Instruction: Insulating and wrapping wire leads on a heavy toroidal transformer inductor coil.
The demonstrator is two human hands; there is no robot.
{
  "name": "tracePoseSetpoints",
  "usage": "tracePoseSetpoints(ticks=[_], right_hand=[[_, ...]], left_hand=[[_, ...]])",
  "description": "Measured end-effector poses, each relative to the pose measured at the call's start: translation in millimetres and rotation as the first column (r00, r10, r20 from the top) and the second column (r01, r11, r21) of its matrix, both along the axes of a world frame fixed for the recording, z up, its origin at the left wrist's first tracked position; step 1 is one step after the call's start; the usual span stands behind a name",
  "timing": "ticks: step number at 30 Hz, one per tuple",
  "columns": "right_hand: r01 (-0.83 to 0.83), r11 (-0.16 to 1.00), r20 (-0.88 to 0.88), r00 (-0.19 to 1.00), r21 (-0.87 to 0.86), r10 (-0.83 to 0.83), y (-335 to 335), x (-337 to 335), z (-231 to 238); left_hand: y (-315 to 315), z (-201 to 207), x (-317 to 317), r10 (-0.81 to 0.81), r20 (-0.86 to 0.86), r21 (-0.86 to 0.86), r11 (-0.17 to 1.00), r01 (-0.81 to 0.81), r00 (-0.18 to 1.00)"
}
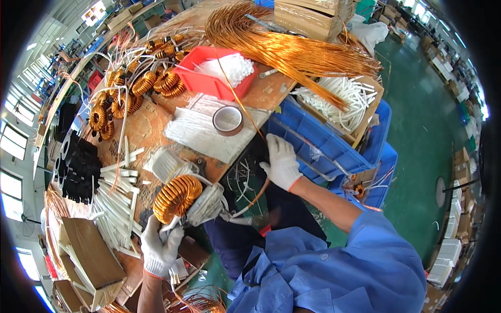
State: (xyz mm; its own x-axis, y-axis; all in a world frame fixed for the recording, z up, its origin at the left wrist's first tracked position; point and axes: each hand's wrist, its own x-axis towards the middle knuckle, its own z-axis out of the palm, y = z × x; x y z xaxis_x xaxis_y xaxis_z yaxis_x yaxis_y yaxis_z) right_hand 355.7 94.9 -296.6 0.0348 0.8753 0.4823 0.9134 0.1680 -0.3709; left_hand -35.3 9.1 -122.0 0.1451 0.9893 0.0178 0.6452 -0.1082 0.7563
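A ring-shaped coil wound with copper wire (177,198) stands at the near edge of the bench, against a clamp-like fixture wrapped in whitish material (206,204). My left hand (160,248), in a white knitted glove, grips the coil's lower end, beside a short white sleeve. In a matching glove, my right hand (283,163) is closed around a long copper wire (241,104) off the bench's right edge. That wire runs up toward the far side; below the hand, a copper-coloured length slants down to the fixture's lower side. The fingertips are partly hidden.
Behind the fixture lie a tape roll (228,120) and a red bin of white pieces (209,86). Finished coils (143,83) crowd the far left, white tubes (117,208) the near left. A copper wire bundle (292,47) spans the back. Blue crates (313,141) stand right.
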Motion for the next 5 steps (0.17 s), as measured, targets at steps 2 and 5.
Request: tracePoseSetpoints(ticks=[2, 5], right_hand=[[-0.117, 0.915, -0.51, 0.853, -0.386, -0.106, 21.4, 9.0, -16.3], [-0.011, 0.972, -0.419, 0.903, -0.234, -0.09, 49.8, 25.8, -14.1]], left_hand=[[6.2, -5.5, -13.9, -0.056, 0.175, -0.128, 0.989, 0.079, 0.983], [17.9, -3.4, -18.7, -0.039, 0.474, -0.185, 0.972, 0.143, 0.88]])
